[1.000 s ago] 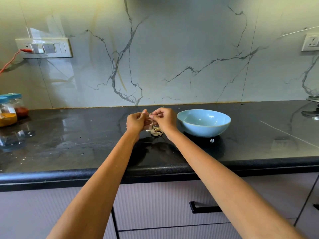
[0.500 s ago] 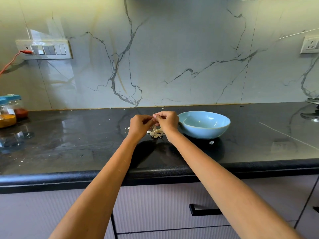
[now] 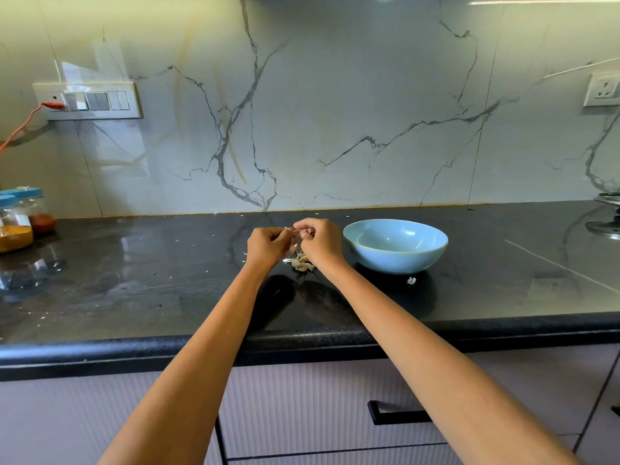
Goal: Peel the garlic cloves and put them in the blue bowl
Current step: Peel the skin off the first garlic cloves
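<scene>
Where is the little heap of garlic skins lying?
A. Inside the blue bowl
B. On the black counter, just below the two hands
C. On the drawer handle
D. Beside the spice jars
B: the garlic skins lie on the black counter under the hands, left of the blue bowl.

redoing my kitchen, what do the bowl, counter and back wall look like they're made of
Bowl: likely glazed ceramic, pale blue with a soft sheen and thick rim. Counter: polished black stone, maybe granite, mirror-like reflections and a speckled front edge. Back wall: glossy marble-look slabs or tiles, grey veins and visible seams.
</scene>
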